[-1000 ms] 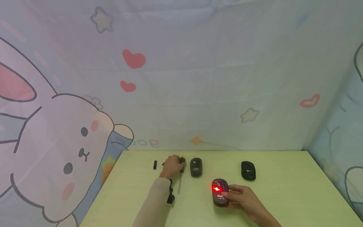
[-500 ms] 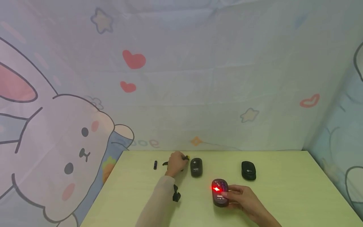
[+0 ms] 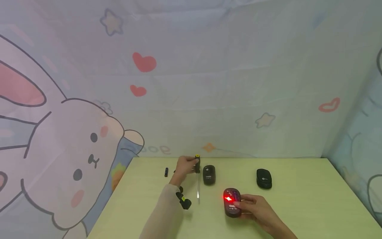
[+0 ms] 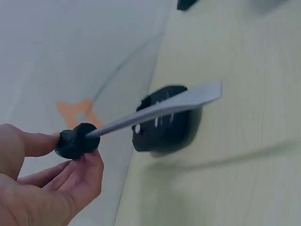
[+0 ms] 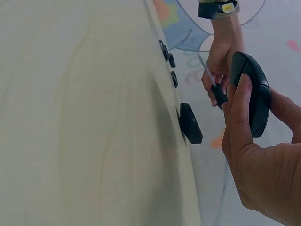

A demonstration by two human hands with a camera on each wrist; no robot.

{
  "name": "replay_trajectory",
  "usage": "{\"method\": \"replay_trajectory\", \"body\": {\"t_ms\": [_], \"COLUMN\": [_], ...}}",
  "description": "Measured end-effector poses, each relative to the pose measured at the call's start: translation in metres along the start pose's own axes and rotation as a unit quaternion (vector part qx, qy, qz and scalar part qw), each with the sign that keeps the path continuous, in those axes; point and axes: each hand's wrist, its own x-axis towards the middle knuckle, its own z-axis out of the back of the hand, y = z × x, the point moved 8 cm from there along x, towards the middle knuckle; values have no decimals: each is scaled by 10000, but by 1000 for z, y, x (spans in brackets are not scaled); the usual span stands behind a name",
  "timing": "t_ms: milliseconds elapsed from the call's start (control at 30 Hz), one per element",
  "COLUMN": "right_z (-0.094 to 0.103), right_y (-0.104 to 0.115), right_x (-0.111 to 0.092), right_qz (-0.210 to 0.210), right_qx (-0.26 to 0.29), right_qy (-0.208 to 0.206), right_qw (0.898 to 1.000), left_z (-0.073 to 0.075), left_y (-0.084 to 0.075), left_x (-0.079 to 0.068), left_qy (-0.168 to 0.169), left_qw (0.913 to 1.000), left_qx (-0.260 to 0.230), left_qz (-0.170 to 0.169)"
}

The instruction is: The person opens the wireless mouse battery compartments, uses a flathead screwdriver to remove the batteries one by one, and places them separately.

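My left hand (image 3: pixel 184 166) holds a flat-blade screwdriver (image 3: pixel 198 182) by its black handle with a yellow end. Its metal shaft points down toward me, and in the left wrist view the screwdriver (image 4: pixel 141 114) is raised off the table. My right hand (image 3: pixel 259 209) grips a dark computer mouse (image 3: pixel 231 210) by its side, underside turned up, a red light glowing on it. In the right wrist view that mouse (image 5: pixel 259 106) sits between thumb and fingers, above the table. Another black mouse (image 3: pixel 209 175) rests on the table just right of the screwdriver.
A small dark battery (image 3: pixel 166 172) lies left of my left hand. Partly behind that hand is a dark item, too hidden to name. A rounded black piece with a pale logo (image 3: pixel 264 178) sits at the right. The pale table (image 3: pixel 292 199) meets a printed cloth behind.
My left hand has lifted the screwdriver and moved slightly right, turning it until the shaft points toward me. My right hand keeps its hold on the mouse. The head view has shifted a little.
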Motion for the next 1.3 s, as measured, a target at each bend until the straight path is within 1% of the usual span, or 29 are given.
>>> {"method": "replay_trajectory", "body": {"t_ms": [100,167,367,500,533,700,800,933,1100,1300], "right_z": [0,-1,-3,-5,-5,-9,-10,-12,-14,-16], "right_y": [-2,-4,-7,-8,-9,-10,-10,-10,-11,-11], "right_x": [1,1,2,2,2,1,1,3,5,6], "right_qz": [-33,-51,-104,-146,-147,-119,-150,-174,-113,-119], "right_qx": [-10,-35,-120,-120,-111,-52,-61,-82,-55,-78], "right_qy": [-13,-15,-59,-94,-76,73,56,76,188,171], "right_qw": [10000,10000,9999,9998,9998,9999,9999,9998,9997,9998], "left_z": [-4,-8,-21,-26,-27,-27,-27,-25,-23,-26], "left_y": [0,-2,-19,-33,-36,-56,-69,-86,-104,-120], "left_x": [-3,-6,-20,-32,-34,-48,-57,-70,-85,-101], "left_qy": [261,434,831,968,987,931,818,697,569,494], "left_qw": [9982,9960,9920,9911,9911,9915,9899,9859,9817,9776], "left_qx": [-527,-776,-954,-893,-834,-359,35,310,340,319], "left_qz": [81,111,-1,-201,-314,-835,-1158,-1488,-1785,-2019]}}
